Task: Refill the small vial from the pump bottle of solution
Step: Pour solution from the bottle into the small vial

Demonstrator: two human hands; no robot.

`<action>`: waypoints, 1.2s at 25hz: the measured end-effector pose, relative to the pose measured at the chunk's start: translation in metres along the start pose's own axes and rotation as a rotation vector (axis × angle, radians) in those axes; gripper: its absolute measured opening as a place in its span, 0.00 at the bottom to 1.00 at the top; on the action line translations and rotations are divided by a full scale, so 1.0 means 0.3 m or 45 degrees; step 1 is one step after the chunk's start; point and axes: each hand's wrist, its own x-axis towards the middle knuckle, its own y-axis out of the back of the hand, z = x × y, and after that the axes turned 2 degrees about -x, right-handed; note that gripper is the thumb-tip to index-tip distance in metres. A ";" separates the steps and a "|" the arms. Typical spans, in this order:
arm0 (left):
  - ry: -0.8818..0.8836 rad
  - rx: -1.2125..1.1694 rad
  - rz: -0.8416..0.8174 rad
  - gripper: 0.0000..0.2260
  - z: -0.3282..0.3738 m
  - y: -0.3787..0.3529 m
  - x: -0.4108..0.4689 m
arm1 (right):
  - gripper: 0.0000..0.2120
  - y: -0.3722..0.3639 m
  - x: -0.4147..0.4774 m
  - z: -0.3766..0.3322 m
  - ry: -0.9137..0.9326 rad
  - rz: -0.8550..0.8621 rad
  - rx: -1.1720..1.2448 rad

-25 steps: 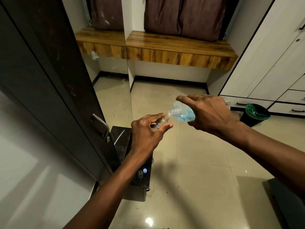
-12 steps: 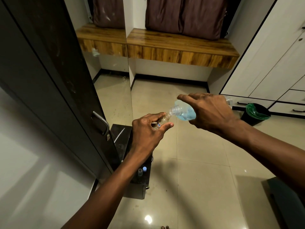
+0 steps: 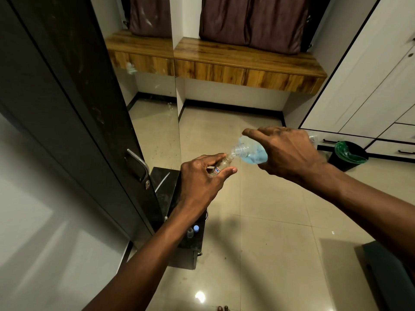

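Note:
My left hand grips a small clear vial with a blue-and-red label, tilted with its mouth up and to the right. My right hand holds a clear bottle of blue solution lying on its side, its pump top off. The bottle's threaded neck touches the vial's mouth. Blue liquid pools in the lower side of the bottle. Most of the bottle's body is hidden under my right hand.
Below my left arm a small dark stand carries a blue cap and a small clear piece. A dark door with a metal handle is at left. A black bin with a green liner stands by white cabinets at right.
Both hands hold almost the same pose, bottle neck against vial mouth. The whole view has drifted slightly; no clear rise of liquid in the vial shows.

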 end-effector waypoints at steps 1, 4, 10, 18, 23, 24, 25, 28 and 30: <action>0.002 -0.001 0.003 0.19 0.000 0.001 -0.001 | 0.39 0.002 -0.002 0.000 -0.001 -0.001 0.002; 0.006 -0.002 0.005 0.19 -0.003 -0.001 -0.004 | 0.38 0.003 -0.004 0.000 0.000 -0.003 0.005; 0.005 0.013 0.001 0.19 -0.008 -0.004 -0.012 | 0.38 0.003 -0.005 -0.002 0.004 -0.015 -0.003; 0.014 0.018 0.000 0.19 -0.011 -0.005 -0.024 | 0.39 0.010 -0.017 -0.006 0.009 -0.024 -0.024; 0.007 0.025 -0.009 0.20 -0.016 -0.008 -0.030 | 0.39 0.010 -0.020 -0.006 0.007 -0.033 -0.028; 0.005 0.026 -0.012 0.20 -0.015 -0.007 -0.031 | 0.40 0.009 -0.021 -0.005 0.009 -0.034 -0.033; 0.002 0.026 -0.014 0.20 -0.014 -0.007 -0.032 | 0.40 0.008 -0.022 -0.004 0.012 -0.034 -0.040; -0.002 0.029 -0.013 0.20 -0.010 -0.009 -0.034 | 0.40 0.007 -0.026 -0.001 0.013 -0.024 -0.049; -0.001 0.029 -0.013 0.20 -0.008 -0.012 -0.036 | 0.40 0.004 -0.029 0.000 0.015 -0.026 -0.053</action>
